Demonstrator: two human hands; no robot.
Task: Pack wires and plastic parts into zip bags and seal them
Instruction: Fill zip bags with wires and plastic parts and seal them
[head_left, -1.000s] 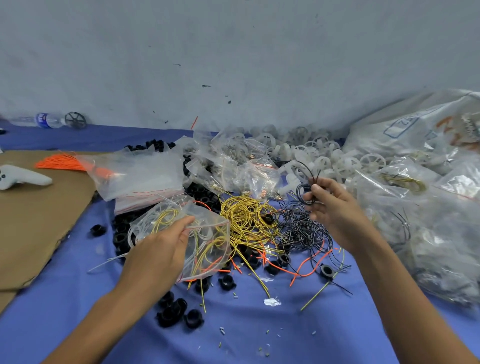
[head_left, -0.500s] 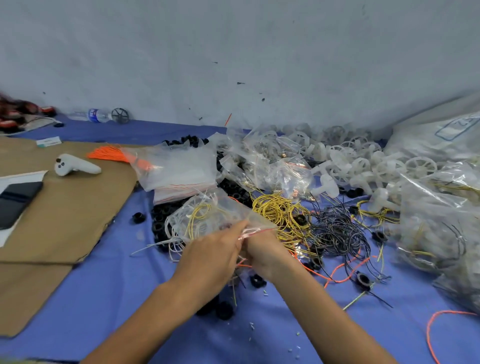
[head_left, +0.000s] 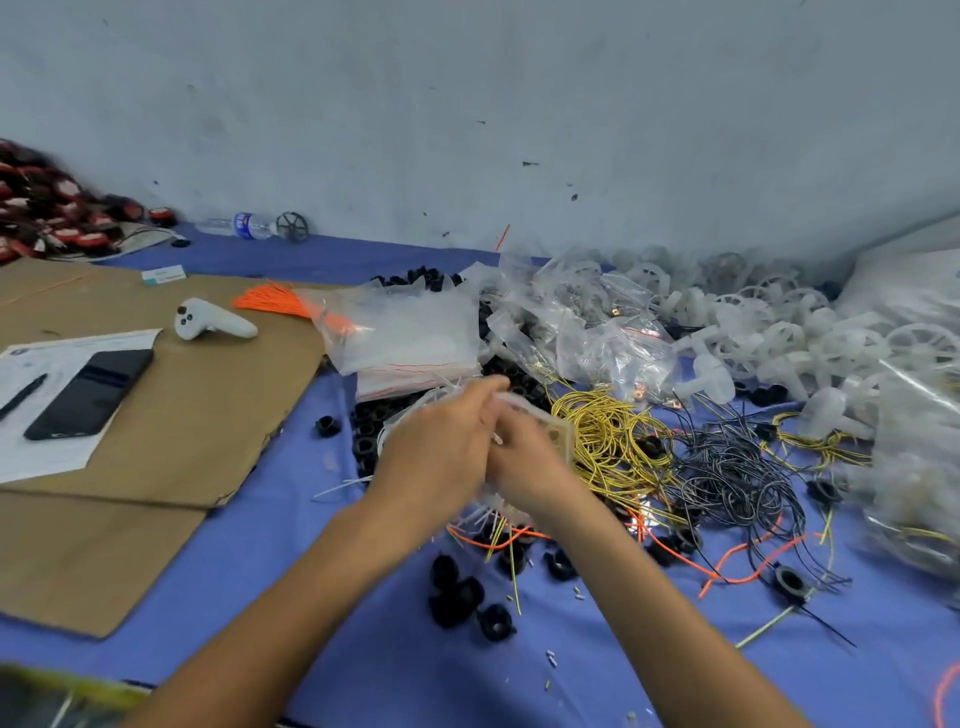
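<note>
Head view shows the left hand and the right hand pressed close together over the blue cloth. Both are blurry. The left hand's fingers reach up and seem to pinch the top edge of a clear zip bag. The right hand sits right beside it and touches the bag, but its fingers are hidden, so it is not clear if it grips.

The bag lies between the two hands, so neither hand has to reach for it. Its top edge looks like it runs from 10 o'clock to 4 o'clock. To close the bag, fingers would likely have to slide along that edge. The right hand is nearer the 4 o'clock end.

Thin wire ends poke out under the hands at 6 o'clock. It is hard to tell if they are inside the bag.

Yellow wires lie just beside the hands at 3 o'clock, and black wires lie past them. Black rings sit near at 6 o'clock. A pile of bags lies at 12 o'clock. White wheels are heaped at 2 o'clock. Brown cardboard is at 9 o'clock, with a phone on it.
</note>
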